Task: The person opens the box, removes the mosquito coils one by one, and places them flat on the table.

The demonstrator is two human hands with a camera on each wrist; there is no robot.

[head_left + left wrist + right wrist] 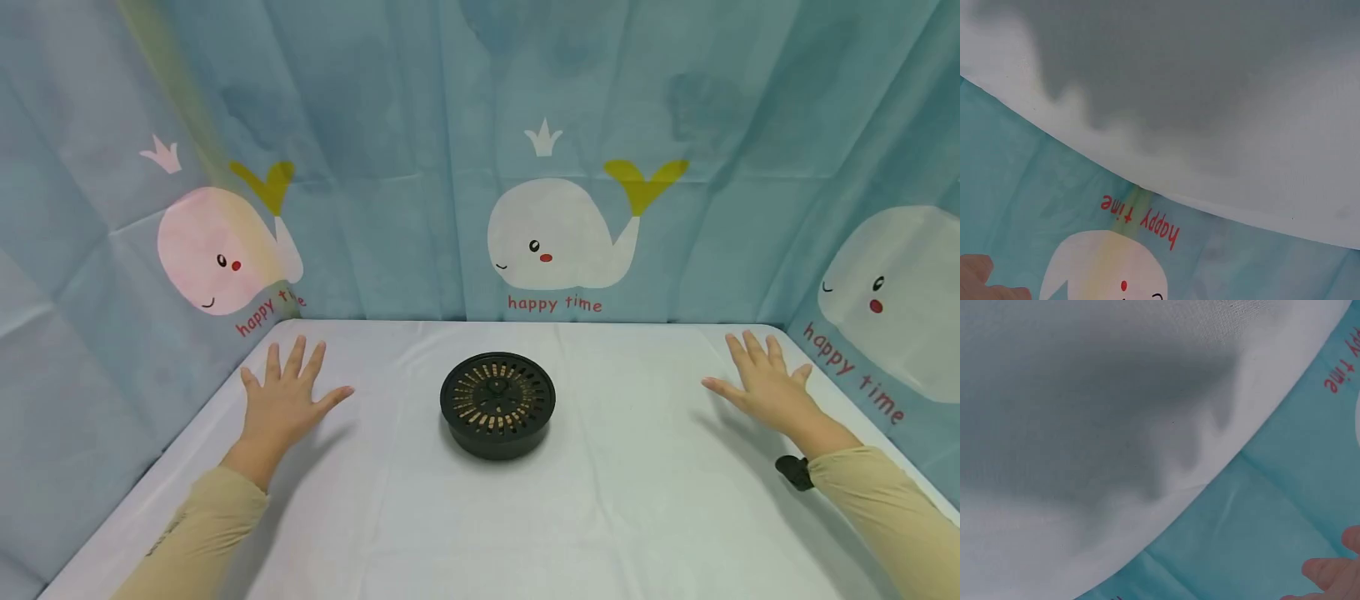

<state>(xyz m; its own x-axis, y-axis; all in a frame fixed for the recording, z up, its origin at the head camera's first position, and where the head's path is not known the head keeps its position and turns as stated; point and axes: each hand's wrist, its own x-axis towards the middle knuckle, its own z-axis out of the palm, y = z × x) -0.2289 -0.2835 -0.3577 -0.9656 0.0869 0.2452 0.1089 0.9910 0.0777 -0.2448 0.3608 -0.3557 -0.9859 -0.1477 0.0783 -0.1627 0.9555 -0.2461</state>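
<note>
A round black dish (497, 403) with a slotted lid, tan pieces showing through the slots, sits at the middle of the white table (420, 517). My left hand (286, 396) hovers flat over the table's left part, fingers spread and straight, holding nothing. My right hand (762, 381) is spread the same way over the right part, well apart from the dish. The left wrist view shows only a fingertip (979, 281), the table's cloth and the hand's shadow. The right wrist view catches fingertips (1329, 572) at its lower right corner.
Blue curtains printed with whales (558, 237) and "happy time" wall the table at the back and both sides. A small black wrist device (795, 472) sits by my right sleeve. The table's right back corner lies close to my right hand.
</note>
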